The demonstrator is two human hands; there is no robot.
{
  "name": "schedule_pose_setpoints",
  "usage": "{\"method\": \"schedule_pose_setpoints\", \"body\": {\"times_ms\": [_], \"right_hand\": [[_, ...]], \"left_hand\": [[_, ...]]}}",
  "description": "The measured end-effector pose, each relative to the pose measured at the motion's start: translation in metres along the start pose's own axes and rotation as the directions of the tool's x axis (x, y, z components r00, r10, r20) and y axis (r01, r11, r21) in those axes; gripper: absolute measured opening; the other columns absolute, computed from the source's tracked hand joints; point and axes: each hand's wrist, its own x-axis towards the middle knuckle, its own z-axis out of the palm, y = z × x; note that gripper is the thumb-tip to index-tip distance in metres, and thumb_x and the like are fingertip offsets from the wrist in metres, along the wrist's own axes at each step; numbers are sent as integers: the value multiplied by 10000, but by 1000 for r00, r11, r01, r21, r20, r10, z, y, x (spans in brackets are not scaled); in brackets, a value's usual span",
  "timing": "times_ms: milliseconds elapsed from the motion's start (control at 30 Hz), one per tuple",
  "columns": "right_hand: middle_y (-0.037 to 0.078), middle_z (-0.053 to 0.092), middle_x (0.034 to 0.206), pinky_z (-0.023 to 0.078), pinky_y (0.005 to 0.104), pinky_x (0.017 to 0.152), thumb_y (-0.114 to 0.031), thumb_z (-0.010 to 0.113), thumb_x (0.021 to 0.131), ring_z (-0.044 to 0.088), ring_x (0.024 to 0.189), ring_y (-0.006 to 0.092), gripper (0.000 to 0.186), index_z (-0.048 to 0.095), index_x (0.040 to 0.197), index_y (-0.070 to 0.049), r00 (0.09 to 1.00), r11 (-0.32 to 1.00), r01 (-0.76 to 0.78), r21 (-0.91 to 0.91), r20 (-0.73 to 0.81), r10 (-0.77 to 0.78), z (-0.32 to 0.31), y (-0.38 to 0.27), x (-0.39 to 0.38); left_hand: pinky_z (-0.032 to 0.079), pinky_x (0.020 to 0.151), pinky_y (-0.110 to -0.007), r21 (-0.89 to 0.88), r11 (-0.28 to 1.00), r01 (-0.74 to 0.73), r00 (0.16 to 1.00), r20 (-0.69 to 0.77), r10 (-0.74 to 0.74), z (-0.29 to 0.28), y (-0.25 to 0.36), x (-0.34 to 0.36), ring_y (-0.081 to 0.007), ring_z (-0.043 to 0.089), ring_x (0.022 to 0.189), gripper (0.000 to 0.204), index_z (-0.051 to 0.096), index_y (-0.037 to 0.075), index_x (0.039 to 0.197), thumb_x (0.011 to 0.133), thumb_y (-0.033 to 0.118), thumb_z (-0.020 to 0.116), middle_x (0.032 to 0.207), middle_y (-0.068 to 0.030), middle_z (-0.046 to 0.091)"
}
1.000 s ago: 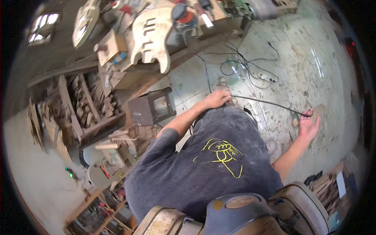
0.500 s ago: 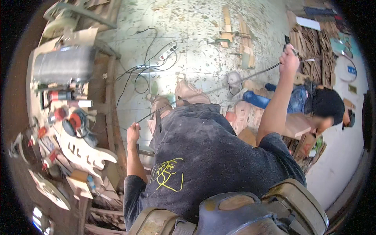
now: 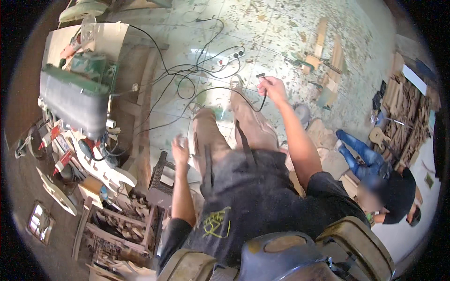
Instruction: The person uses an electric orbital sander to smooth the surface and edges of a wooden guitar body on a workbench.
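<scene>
Down at the lower left of the frame, a slatted wooden rack (image 3: 119,225) holds a jumble of pale cut wood pieces, packed loosely between its rails. Just above it stands a dark square stool (image 3: 161,180) with a light patch on its seat.

Right of centre, high in the frame, the right hand (image 3: 272,89) is stretched out on a straight, bare arm, its fingers closed round a thin black cable (image 3: 243,96) whose plug end sticks up from the fist. From the hand the cable loops down and away to the left across the floor, joining a tangle of other black cords near a white power strip (image 3: 232,57). The left hand (image 3: 180,151) is raised at centre left beside the stool on a bent forearm; it is blurred, and I cannot tell whether it grips anything. The two hands are well apart.

Below them the person's tan trousers and dark shirt fill the middle. The floor (image 3: 281,33) is pale, speckled and strewn with wood offcuts. At the left a green and grey machine (image 3: 75,100) sits on a wooden bench, with white guitar-shaped cutouts (image 3: 108,171) beneath it. At the right another person in blue jeans (image 3: 363,152) crouches beside stacked wood (image 3: 405,112).
</scene>
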Motion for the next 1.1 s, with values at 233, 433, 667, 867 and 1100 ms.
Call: {"method": "schedule_pose_setpoints", "body": {"times_ms": [233, 433, 667, 867, 1100], "right_hand": [[174, 709, 727, 541, 461, 717, -399, 746, 843, 714, 751, 353, 363, 746, 827, -36, 948, 649, 98, -754, -128, -292, 50, 122, 215], [217, 730, 907, 545, 519, 797, -350, 715, 903, 704, 884, 415, 343, 751, 905, -9, 959, 306, 171, -937, 87, -270, 73, 220, 380], [192, 727, 919, 573, 485, 747, -277, 735, 870, 718, 867, 383, 253, 719, 899, -26, 938, 143, 256, -956, 210, -274, 96, 278, 476], [188, 723, 884, 602, 464, 730, -198, 643, 888, 733, 858, 352, 157, 676, 877, -45, 902, -56, 333, -941, 335, -271, 102, 309, 504], [203, 725, 871, 610, 457, 719, -102, 555, 911, 742, 826, 366, 136, 666, 942, -30, 836, -129, 472, -872, 489, -250, 109, 302, 497]], "left_hand": [[436, 1070, -502, 45, 998, 49, 980, 193, -57, 90, 54, -31, -506, 489, 1289, 491, 521, -30, 1381, 1005, 276, 596, 1451, -323, 460], [339, 1142, -546, 73, 981, 179, 969, 161, -189, 119, 60, 9, -488, 424, 1339, 510, 509, -17, 1403, 992, 267, 611, 1493, -271, 437], [342, 1127, -552, 241, 935, 260, 944, 139, -299, 117, 56, 37, -467, 416, 1361, 492, 512, 10, 1405, 997, 272, 598, 1513, -257, 421], [336, 1121, -564, 257, 927, 272, 939, 141, -315, 116, 51, 40, -470, 414, 1365, 516, 488, 22, 1429, 1016, 321, 570, 1529, -254, 409], [334, 1126, -564, 280, 923, 265, 940, 137, -312, 116, 52, 48, -471, 414, 1367, 531, 476, 22, 1436, 1019, 338, 564, 1531, -259, 406]]}}
